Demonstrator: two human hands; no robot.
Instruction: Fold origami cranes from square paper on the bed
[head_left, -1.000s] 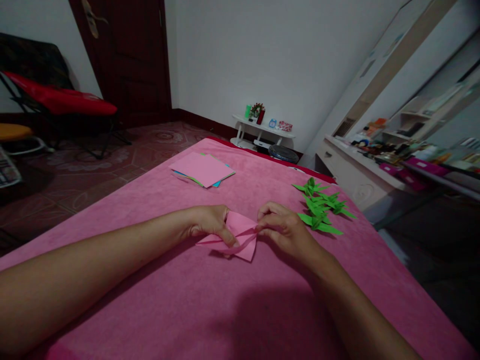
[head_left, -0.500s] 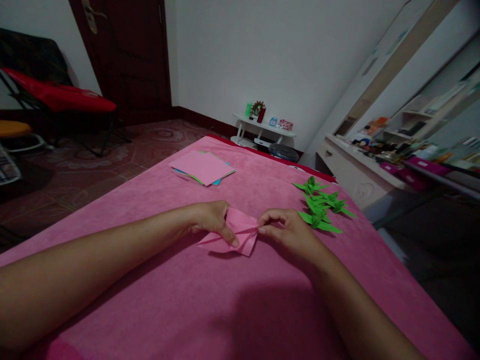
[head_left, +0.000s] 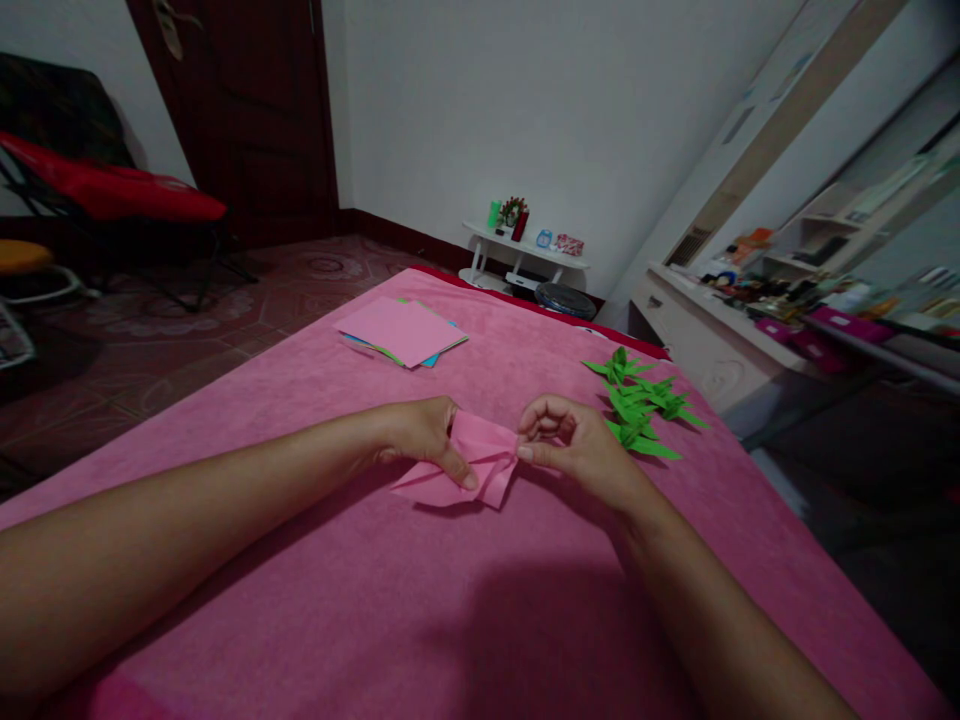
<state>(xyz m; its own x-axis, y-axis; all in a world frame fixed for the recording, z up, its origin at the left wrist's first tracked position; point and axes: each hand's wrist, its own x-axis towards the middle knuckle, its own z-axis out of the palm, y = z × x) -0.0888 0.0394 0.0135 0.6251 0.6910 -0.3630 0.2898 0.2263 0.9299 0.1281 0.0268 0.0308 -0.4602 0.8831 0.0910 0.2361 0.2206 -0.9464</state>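
Observation:
A creased, partly folded sheet of pink paper [head_left: 484, 440] is held between both hands, just above the pink-covered surface [head_left: 322, 600]. My left hand [head_left: 435, 440] grips its left side, thumb pressed on top and the other fingers hidden beneath. At the paper's right edge, my right hand [head_left: 566, 440] pinches a gathered corner between thumb and fingers. Several folded green paper pieces [head_left: 634, 405] with pointed tips lie just beyond the right hand. Farther off to the left is a stack of square coloured paper [head_left: 405, 330], pink on top with green and blue edges showing.
A red folding chair [head_left: 135, 190] and an orange-topped stool [head_left: 22, 255] stand at the left on the tiled floor. By the far wall is a small white shelf table [head_left: 525, 245]. A dresser [head_left: 705, 320] crowded with small items runs along the right.
The right hand's fingers have curled and shifted slightly at the paper's corner, the thumb now more on top. The left hand keeps its grip. The whole view has shifted slightly.

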